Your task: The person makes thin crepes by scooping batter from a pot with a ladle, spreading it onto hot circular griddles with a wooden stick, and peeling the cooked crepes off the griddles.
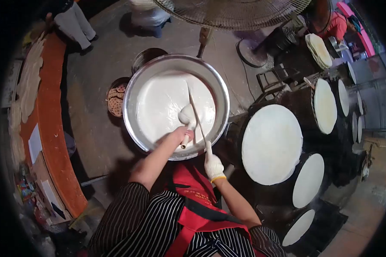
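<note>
A large metal pot (222,92) holds white batter (156,100). Over the batter, my bare left hand (185,133) is closed round the pale handle of a ladle (187,115), whose bowl is coated in white. My right hand (213,166), in a white knitted glove, grips a long thin stick (197,113) at the pot's near right edge. The stick slants up and left across the batter, close beside the ladle.
Round griddles with white sheets (272,144) stand at the right. A fan (231,13) is above the pot. Patterned round pieces (116,103) fill a container at left, near an orange counter (51,115). Other people (75,25) are at the back left and back right.
</note>
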Action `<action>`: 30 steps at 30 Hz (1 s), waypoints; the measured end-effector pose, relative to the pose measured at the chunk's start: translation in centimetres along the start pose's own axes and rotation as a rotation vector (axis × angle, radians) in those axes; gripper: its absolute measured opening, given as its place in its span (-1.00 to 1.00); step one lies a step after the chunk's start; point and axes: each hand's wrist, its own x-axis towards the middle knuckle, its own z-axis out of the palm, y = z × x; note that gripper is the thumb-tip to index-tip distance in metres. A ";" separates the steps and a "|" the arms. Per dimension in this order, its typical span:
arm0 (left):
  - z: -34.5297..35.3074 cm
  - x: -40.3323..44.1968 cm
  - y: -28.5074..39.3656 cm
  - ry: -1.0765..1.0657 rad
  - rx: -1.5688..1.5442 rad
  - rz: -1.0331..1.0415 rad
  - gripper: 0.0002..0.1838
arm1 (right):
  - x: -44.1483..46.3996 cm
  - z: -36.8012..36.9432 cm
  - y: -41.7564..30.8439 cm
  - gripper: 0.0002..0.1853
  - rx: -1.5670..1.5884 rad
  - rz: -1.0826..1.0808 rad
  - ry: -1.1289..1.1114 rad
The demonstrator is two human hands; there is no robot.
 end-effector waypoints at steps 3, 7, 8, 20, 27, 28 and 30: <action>1.8 -0.2 -4.1 -0.144 -0.038 -0.013 -0.74 | -5.2 -2.5 -0.1 -0.31 0.013 0.017 -0.013; 5.2 -4.0 -10.2 -0.255 0.075 0.231 -0.75 | -10.6 -5.4 0.1 -0.22 0.028 -0.078 0.110; 5.8 -5.2 -11.7 -0.274 0.113 0.311 -0.76 | -11.8 -5.5 0.3 -0.23 0.071 -0.116 0.156; 11.0 -29.1 -30.0 -0.497 0.681 0.811 -0.72 | -19.4 -10.9 -3.0 -0.25 0.114 -0.372 0.559; 16.7 -39.8 -29.8 -0.195 1.474 1.315 -0.73 | -17.5 -15.2 -5.3 -0.29 0.068 -0.479 0.971; 17.1 -39.2 -28.6 -0.090 1.503 1.371 -0.72 | -16.7 -14.3 -5.4 -0.31 0.093 -0.435 0.992; 18.4 -37.3 -24.2 0.083 1.594 1.184 -0.66 | -15.0 -12.7 -5.5 -0.35 0.147 -0.348 1.032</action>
